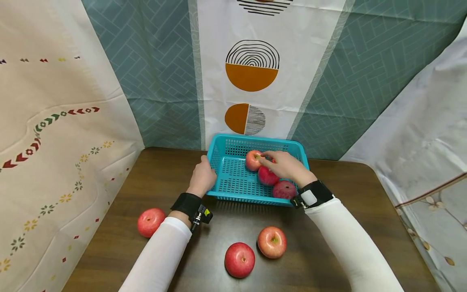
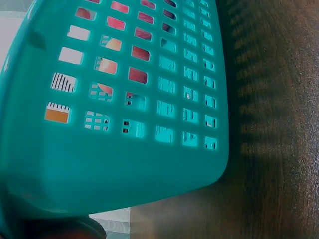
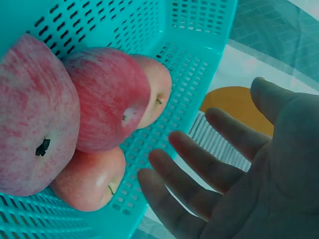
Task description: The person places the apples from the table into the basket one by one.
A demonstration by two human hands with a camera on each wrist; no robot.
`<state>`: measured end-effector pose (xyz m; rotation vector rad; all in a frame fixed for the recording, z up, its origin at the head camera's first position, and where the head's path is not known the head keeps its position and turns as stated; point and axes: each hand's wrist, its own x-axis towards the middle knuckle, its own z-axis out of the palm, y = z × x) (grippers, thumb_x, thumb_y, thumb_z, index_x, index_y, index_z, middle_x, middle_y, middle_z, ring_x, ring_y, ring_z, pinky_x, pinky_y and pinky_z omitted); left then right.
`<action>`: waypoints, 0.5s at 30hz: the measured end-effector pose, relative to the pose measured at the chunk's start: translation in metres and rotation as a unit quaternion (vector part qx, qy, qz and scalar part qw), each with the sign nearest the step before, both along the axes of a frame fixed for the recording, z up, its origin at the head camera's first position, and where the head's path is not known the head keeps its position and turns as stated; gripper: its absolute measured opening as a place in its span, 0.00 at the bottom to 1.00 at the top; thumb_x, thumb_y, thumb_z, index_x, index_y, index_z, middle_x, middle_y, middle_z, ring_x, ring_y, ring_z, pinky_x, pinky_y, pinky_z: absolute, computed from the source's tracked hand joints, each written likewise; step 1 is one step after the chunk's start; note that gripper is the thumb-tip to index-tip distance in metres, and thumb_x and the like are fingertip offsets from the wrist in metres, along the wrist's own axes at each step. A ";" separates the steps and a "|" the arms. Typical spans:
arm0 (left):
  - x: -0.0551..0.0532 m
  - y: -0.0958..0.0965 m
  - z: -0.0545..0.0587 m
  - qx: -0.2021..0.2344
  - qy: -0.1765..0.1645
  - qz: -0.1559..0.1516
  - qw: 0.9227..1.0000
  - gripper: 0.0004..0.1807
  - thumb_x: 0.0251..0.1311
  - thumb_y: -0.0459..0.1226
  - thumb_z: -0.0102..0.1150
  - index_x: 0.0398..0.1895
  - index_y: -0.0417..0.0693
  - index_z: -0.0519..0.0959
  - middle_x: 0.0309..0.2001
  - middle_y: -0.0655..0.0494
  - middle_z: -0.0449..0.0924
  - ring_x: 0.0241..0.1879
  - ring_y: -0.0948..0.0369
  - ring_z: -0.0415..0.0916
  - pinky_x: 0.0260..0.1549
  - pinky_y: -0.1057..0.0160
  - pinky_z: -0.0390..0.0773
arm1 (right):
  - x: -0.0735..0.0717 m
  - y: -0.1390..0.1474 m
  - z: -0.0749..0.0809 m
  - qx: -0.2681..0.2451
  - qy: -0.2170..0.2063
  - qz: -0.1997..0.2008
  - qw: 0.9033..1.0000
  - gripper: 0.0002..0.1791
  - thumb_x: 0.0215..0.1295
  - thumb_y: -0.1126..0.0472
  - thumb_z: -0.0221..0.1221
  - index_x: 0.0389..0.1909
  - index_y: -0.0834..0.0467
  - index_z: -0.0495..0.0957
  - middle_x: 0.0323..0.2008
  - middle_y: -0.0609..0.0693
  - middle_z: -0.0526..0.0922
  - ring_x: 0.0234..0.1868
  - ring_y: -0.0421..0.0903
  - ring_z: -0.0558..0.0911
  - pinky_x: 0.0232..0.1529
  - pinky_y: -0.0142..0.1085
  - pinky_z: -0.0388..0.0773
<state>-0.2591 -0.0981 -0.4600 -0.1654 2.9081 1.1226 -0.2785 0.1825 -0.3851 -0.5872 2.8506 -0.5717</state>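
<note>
Through my head camera I see a rectangular turquoise plastic basket with many small holes [image 1: 231,176], which stands on a dark brown wooden table [image 1: 368,190], near its back edge. My left hand [image 1: 202,177] is at the left side of this basket, and its curled fingers grip the rim; the left wrist view shows mostly the perforated wall from very close. My right hand [image 1: 286,164] hovers above the right half of the basket. Its fingers are loose and spread, and they hold nothing; from the right wrist I see a gap between the fingertips and the fruit.

Four apples lie inside, grouped toward the right: a round pale-pink apple [image 1: 253,160], a round deep-red apple [image 1: 267,177] touching its neighbours, a dull dark-red apple [image 1: 284,190] in the front right corner, and one more, a reddish apple [image 1: 273,160], mostly covered by my right hand in the head view.

Outside, three other apples rest on the table. A glossy pink-red apple [image 1: 151,222] is beside my left forearm, while a round red apple [image 1: 239,260] and a yellowish-red apple [image 1: 271,242] are near each other in front of the basket.
</note>
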 end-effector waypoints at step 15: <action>0.000 -0.002 -0.001 -0.007 0.004 -0.011 1.000 0.29 0.71 0.32 0.46 0.70 0.33 0.51 0.41 0.37 0.79 0.29 0.50 0.79 0.25 0.52 0.79 | 0.067 0.018 0.005 -0.126 0.023 0.043 0.991 0.23 0.74 0.39 0.50 0.62 0.43 0.76 0.54 0.40 0.80 0.52 0.41 0.76 0.55 0.49 0.76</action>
